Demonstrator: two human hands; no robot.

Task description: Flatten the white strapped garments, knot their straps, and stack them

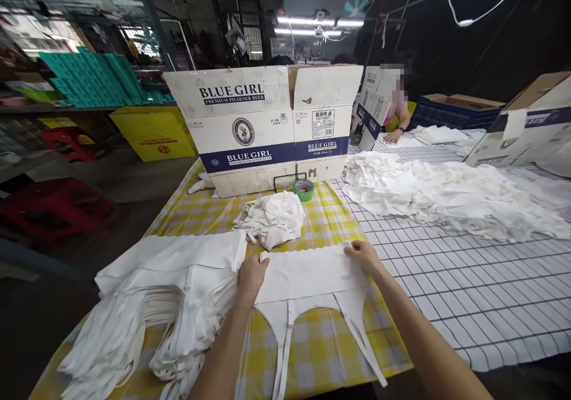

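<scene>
A white camisole top is stretched flat between my hands, its scalloped edge away from me and its thin straps hanging toward me. My left hand is closed on its upper left corner. At the upper right corner, my right hand pinches the same edge. Left of my left hand lies a thick stack of similar white tops, straps trailing down the near side. Just beyond the top in my hands sits a crumpled heap of white garments.
A beer carton stands behind a green tape roll on the yellow checked cloth. To the right, a long white garment pile covers part of the grid-patterned cloth. Another person's arm reaches over the far end. Red stools stand left.
</scene>
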